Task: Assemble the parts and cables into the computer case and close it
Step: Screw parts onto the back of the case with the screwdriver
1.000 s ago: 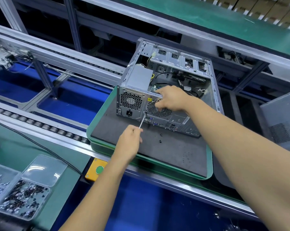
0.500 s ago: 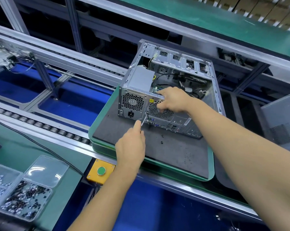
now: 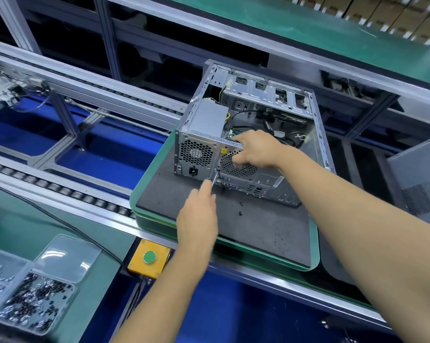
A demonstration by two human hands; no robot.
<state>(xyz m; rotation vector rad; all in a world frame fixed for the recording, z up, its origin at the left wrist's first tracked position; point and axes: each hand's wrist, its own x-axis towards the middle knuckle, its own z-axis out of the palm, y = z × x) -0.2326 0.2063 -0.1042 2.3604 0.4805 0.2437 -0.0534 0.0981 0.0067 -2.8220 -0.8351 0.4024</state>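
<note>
PSU (image 3: 209, 120) seated mid-frame, my left hand (image 3: 198, 219) gripping screwdriver (image 3: 215, 175) at its rear screw, right hand (image 3: 254, 151) gripping case (image 3: 318, 134) edge. Side panel not fitted yet.

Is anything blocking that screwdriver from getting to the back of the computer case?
Nothing visible does. The left hand holds the screwdriver with its tip already at the rear panel of the computer case, beside the power supply. The right hand grips the panel's top edge, above and to the right, clear of the tool.
</note>
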